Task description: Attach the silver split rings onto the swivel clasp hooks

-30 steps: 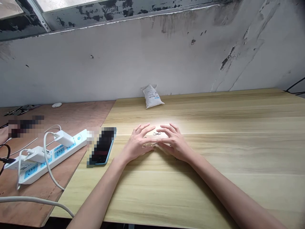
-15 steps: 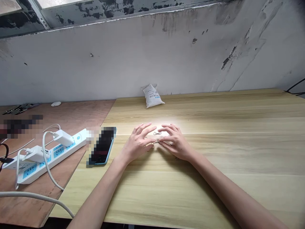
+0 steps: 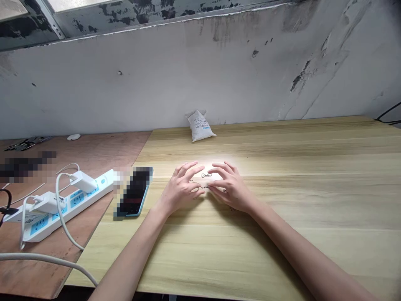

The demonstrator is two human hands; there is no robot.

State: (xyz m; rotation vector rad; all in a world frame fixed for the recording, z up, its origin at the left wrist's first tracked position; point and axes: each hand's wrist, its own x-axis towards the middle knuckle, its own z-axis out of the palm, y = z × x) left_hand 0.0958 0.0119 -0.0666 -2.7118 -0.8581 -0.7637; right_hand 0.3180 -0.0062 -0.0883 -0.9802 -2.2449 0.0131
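My left hand (image 3: 180,187) and my right hand (image 3: 231,188) face each other above the wood-grain table. Between their fingertips is a small metal key ring with a clasp (image 3: 205,187). The left thumb and forefinger pinch its left end, while the right thumb and forefinger grip the right end. Just beyond it, a similar key ring with a clasp (image 3: 206,175) lies on the table. More small metal rings show partly around and beneath both hands, mostly hidden by the fingers.
A phone (image 3: 134,196) lies left of my left hand. Farther left, a white power strip (image 3: 72,205) with chargers and cables rests on a reddish-brown board (image 3: 103,146). Against the wall stands a small white packet (image 3: 201,126) with a printed label.
My left fingertips have shifted slightly and now cover more of the left end of the key ring. The right hand has barely moved.
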